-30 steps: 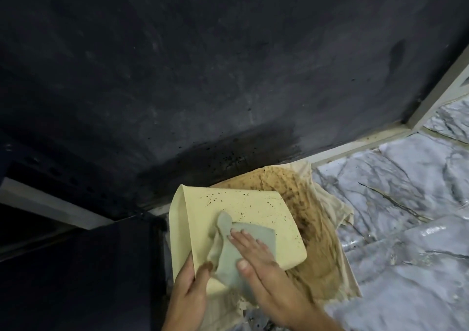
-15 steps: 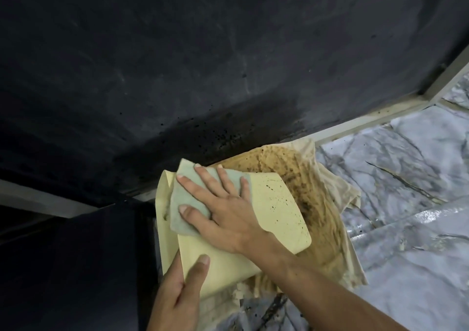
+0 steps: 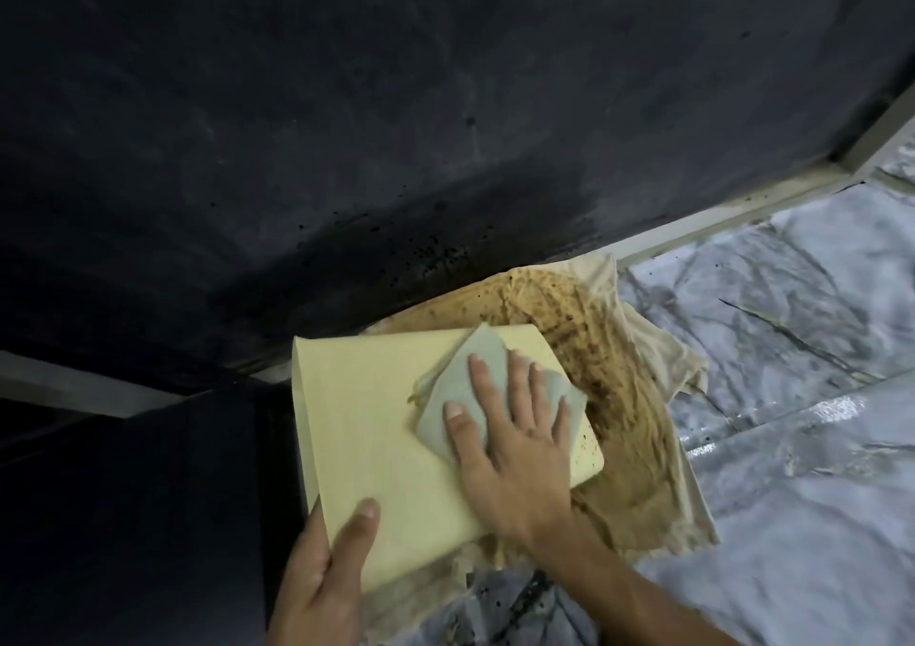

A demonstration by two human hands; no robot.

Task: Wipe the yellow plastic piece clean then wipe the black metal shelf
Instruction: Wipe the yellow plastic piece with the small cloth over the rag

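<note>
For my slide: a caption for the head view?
Right hand presses grey cloth on yellow plastic piece; left hand steadies it.

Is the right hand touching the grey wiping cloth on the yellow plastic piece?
Touching. The head view shows the right hand spread flat on the grey wiping cloth, pressing it onto the yellow plastic piece.

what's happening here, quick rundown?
A person is wiping the yellow plastic piece. The right hand presses a grey cloth flat on its far right part; the left hand grips its near edge. It sits over a stained rag. The black shelf looks speckled, not yet wiped.
</note>
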